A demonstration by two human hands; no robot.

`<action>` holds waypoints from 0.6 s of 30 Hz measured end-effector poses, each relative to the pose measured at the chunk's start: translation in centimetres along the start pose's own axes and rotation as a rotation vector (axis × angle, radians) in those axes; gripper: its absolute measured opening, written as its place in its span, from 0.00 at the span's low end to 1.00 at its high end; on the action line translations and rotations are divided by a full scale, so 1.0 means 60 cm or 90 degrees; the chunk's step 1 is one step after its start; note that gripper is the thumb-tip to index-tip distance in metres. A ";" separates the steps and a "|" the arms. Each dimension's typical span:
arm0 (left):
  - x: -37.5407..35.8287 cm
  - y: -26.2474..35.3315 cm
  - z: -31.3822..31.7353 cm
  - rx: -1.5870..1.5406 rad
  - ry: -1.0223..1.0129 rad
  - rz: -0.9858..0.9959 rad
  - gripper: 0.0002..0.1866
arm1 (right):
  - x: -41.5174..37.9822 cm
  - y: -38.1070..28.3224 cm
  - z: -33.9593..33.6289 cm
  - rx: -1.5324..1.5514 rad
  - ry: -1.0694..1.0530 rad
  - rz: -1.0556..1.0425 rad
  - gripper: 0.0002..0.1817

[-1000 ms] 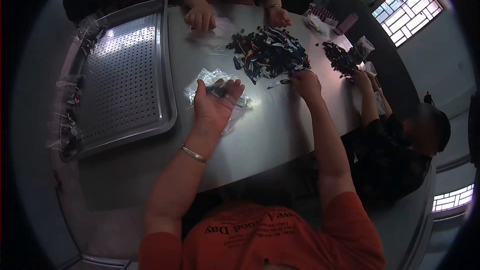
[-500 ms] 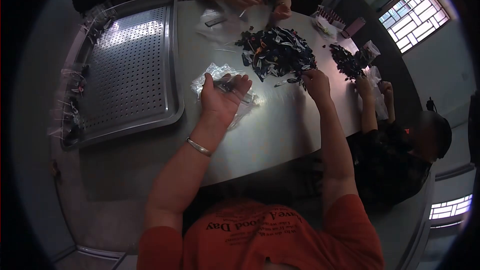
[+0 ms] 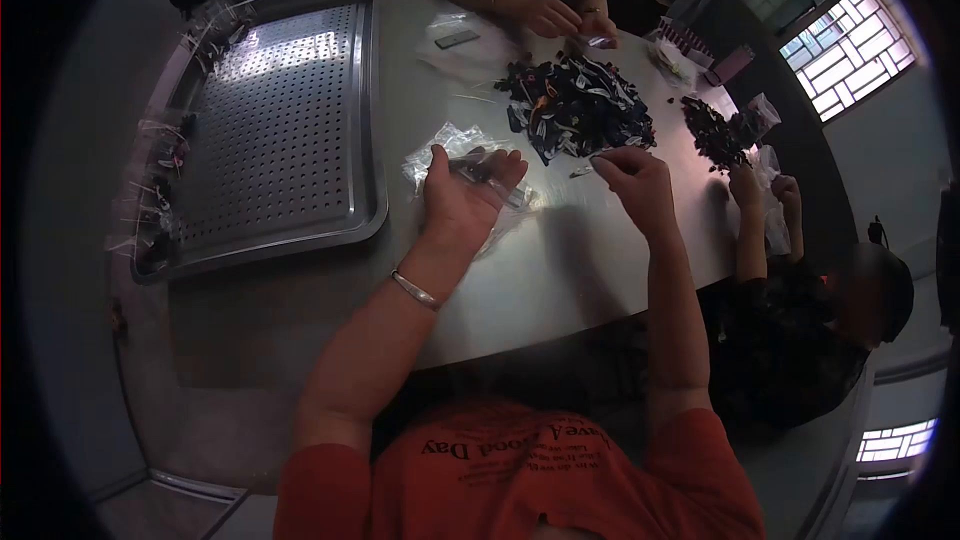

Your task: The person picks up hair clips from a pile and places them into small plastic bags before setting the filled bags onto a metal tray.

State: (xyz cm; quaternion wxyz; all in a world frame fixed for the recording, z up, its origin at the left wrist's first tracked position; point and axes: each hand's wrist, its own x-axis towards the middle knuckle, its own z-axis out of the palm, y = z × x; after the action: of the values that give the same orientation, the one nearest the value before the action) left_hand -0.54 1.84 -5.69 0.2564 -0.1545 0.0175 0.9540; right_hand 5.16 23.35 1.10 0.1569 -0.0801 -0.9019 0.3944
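Observation:
My left hand (image 3: 470, 190) is palm up with its fingers curved, holding a clear plastic bag with small dark pieces in it. Beneath and behind it lie more clear plastic bags (image 3: 425, 154) on the metal table (image 3: 500, 310). My right hand (image 3: 640, 185) is closed in a pinch on a small dark piece, raised just in front of a large pile of small dark and light pieces (image 3: 580, 108). A few orange bits show in that pile.
A large perforated metal tray (image 3: 290, 110) stands at the left, with bagged items (image 3: 155, 205) along its outer side. Across the table a person's hands (image 3: 570, 25) hold something small. At the right another person's hands (image 3: 765, 190) are near a smaller dark pile (image 3: 712, 130).
My right hand has drawn back from the pile's edge, now with a small piece between its fingers. The view has shifted slightly. The hands of the person across have come closer together.

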 end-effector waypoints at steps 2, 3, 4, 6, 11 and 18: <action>-0.006 -0.005 0.007 0.017 0.002 0.019 0.36 | -0.035 -0.049 0.025 0.057 -0.038 -0.057 0.06; -0.007 -0.006 0.008 0.018 0.002 0.018 0.36 | -0.050 -0.075 0.037 0.092 -0.054 -0.089 0.05; -0.008 -0.007 0.009 0.019 0.004 0.010 0.36 | -0.059 -0.098 0.046 0.041 -0.066 -0.145 0.05; -0.006 -0.004 -0.001 0.021 0.003 0.001 0.37 | -0.063 -0.128 0.073 -0.102 -0.044 -0.255 0.07; 0.003 0.011 -0.031 -0.139 -0.215 -0.152 0.34 | -0.050 -0.146 0.119 -0.172 0.032 -0.344 0.07; -0.017 -0.004 0.014 0.009 -0.076 0.014 0.23 | -0.057 -0.110 0.097 0.047 -0.017 -0.044 0.16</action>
State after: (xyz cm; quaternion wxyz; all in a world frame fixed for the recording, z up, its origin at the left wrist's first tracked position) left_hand 0.19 1.62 -4.57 0.2477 -0.0954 0.0104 0.9641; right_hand 6.22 13.98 1.52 0.1611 -0.0376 -0.8910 0.4228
